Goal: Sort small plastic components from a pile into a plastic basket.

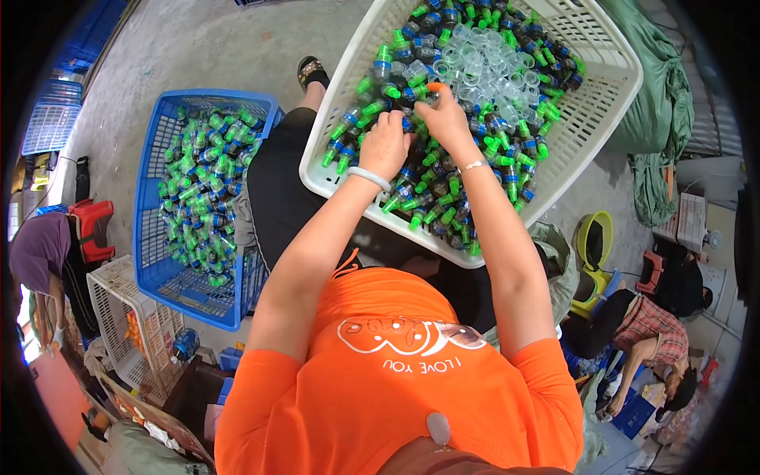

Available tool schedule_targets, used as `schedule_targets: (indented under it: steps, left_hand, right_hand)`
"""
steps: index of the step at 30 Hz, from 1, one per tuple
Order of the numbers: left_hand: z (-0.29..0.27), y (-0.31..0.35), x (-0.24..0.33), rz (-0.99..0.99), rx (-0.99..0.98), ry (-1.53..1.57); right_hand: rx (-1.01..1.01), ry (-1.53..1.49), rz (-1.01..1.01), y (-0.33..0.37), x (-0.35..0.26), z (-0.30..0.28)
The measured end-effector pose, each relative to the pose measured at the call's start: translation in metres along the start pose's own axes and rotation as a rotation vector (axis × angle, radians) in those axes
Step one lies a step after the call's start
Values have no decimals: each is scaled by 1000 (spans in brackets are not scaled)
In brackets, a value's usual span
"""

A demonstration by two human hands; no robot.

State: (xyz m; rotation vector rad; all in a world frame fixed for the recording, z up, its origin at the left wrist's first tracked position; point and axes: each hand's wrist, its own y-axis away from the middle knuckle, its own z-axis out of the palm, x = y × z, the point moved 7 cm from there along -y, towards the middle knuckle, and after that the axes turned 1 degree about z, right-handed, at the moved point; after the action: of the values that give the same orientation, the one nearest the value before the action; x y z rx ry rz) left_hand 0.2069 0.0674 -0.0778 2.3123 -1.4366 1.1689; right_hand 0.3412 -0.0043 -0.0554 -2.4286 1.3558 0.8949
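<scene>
Small green-ended bottles [447, 215] are heaped in a white plastic basket [609, 87], over which two bare hands are stretched from below. A blue-banded bottle [408, 124] is framed in the gap between them, just to the right of the fingers of the left hand [386, 146] and just to the left of the right hand [445, 123]; its long axis is mostly hidden, and neither hand can be called clearly nearer. The left fingers are curled narrowly against the heap, while the right thumb and forefinger are brought close together beside an orange fingertip cover [435, 86]; whether anything is gripped by either cannot be told. Clear plastic cups [483, 67] are piled beyond, nearer the right hand, and more such bottles are contained in a blue basket [144, 237] at left
</scene>
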Motion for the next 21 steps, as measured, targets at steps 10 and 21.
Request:
schedule_targets:
  steps: [10,21]
  left_hand:
    - [-31,52,10,-390,-330,1077]
    - [-90,89,41,86,-151,732]
  right_hand:
    - [-505,-453,-171,93,-37,-16]
    - [-522,-568,-314,152,-57,-14]
